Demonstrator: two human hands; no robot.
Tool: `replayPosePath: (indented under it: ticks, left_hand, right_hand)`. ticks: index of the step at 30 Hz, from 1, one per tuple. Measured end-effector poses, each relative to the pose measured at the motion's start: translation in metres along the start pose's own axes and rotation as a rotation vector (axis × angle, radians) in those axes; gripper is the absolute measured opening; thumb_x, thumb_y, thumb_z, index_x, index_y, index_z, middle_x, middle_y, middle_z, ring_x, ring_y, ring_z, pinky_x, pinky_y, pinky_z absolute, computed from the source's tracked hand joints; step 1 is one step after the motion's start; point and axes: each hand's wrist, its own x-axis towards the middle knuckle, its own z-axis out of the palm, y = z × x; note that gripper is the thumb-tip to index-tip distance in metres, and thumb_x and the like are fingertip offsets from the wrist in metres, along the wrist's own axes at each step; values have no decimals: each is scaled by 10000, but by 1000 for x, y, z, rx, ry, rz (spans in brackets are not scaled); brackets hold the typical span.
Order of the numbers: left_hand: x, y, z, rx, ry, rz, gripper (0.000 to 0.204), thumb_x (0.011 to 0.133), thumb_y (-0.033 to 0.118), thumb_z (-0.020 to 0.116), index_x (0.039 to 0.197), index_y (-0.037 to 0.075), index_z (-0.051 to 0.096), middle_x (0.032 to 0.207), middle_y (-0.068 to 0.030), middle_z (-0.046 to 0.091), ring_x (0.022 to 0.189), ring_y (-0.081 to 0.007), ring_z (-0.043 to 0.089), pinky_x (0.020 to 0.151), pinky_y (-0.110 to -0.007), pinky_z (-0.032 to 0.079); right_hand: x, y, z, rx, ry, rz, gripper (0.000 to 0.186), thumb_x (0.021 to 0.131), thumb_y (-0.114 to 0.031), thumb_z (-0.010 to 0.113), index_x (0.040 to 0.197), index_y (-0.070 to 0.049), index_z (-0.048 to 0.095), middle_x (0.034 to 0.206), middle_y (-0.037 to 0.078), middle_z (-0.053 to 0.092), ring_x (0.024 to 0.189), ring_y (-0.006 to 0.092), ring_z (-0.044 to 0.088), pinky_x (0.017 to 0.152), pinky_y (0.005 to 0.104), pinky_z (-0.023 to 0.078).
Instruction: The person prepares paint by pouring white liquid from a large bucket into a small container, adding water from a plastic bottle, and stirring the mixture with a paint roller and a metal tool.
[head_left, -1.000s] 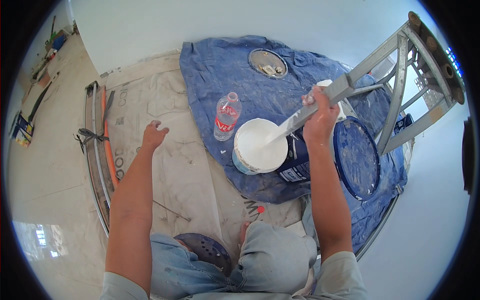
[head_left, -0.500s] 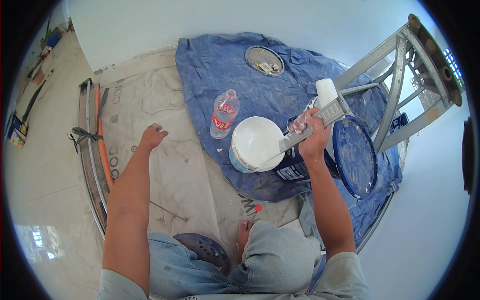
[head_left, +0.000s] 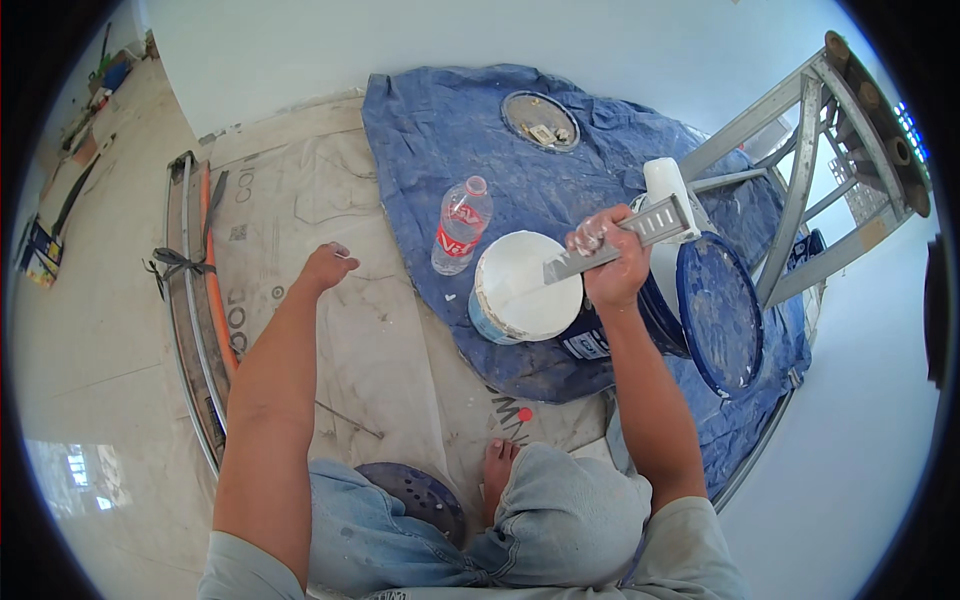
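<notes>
My right hand [head_left: 612, 262] grips a long flat grey stirring paddle [head_left: 662, 220] with slots at its upper end. White material smears those fingers. The paddle's lower end reaches into a bucket [head_left: 492, 322] with thick white contents that look like paint or putty. Left of the bucket, a clear plastic bottle [head_left: 462, 232] with a red label stands on the blue tarp [head_left: 415, 130]. My left hand [head_left: 332, 266], white on its fingertips, hovers over the floor covering [head_left: 370, 340], holding nothing, fingers slightly bent and apart.
Right of my right hand are a white container [head_left: 664, 180] and a dark blue round lid [head_left: 722, 315] on edge. A metal ladder [head_left: 800, 190] rises at the right. Another lid [head_left: 540, 120] lies on the far tarp. Tied poles [head_left: 190, 300] lie at left; a perforated dark blue stool [head_left: 425, 495] is below me.
My right hand and the paddle have shifted left and up, with the paddle's lower end now further back in the bucket. My left hand has turned slightly. The whole view has shifted a little.
</notes>
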Motion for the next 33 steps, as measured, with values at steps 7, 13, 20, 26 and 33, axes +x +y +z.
replayPosePath:
  ticks: [7,13,20,26,33]
  left_hand:
    - [-6,21,9,-53,-85,-19,493,777,292,735,1130,-38,639,985,-173,699,806,-232,686,769,-346,531]
    - [-9,35,10,-34,-118,-19,493,777,284,736,1126,-48,633,965,-169,700,779,-227,683,749,-345,532]
    - [-7,33,11,-11,-139,-9,525,777,281,740,1165,-50,613,981,-178,702,813,-238,688,774,-351,533]
    - [-6,37,14,34,-160,-13,525,783,278,743,1174,-45,610,991,-185,704,838,-239,689,798,-350,529]
    - [-5,38,16,18,-168,-10,525,785,291,740,1168,-43,613,995,-186,706,848,-239,695,803,-352,532]
  right_hand:
    - [2,-23,-3,-316,79,-38,66,785,-71,532,757,-16,508,641,69,499,537,139,471,529,306,416]
    - [4,9,10,-334,-33,-163,95,796,-103,528,775,-20,486,673,63,473,591,146,433,602,342,431]
    - [-1,-14,-8,-6,48,77,98,812,-118,520,771,-36,484,675,63,472,580,145,422,592,349,425]
    - [-1,-7,4,-473,11,-125,82,809,-78,515,756,-17,500,659,69,477,568,152,440,586,340,435]
    - [4,11,2,33,3,-77,60,800,-49,518,757,-8,517,649,72,506,556,147,478,541,312,424]
